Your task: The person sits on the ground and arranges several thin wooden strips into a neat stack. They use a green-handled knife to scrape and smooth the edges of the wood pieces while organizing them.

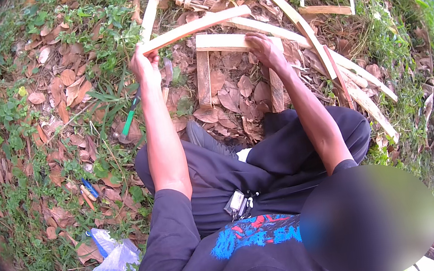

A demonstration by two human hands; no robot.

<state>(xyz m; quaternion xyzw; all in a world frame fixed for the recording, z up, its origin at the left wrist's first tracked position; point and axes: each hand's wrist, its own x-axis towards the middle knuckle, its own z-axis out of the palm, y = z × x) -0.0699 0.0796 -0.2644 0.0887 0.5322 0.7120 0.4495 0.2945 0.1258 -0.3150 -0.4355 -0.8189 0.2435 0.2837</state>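
Observation:
My left hand (146, 67) is closed around the near end of a long pale wooden strip (197, 27), which slants up to the right above the leaves. My right hand (266, 51) grips the right end of a short wooden crosspiece (221, 41). This crosspiece tops a three-sided wooden frame, whose left leg (204, 79) and right leg (277, 90) point back toward my crossed legs. The held strip passes just beyond the frame's top left corner. My right fingers partly hide the right corner.
Several loose wooden strips (299, 28) lie fanned out on the right. Beyond them is another wooden frame (325, 10). By my left forearm are a green-handled tool (128, 123) and what looks like a hammer (167, 76). A plastic bag (111, 267) and small blue and orange items (89, 190) lie left.

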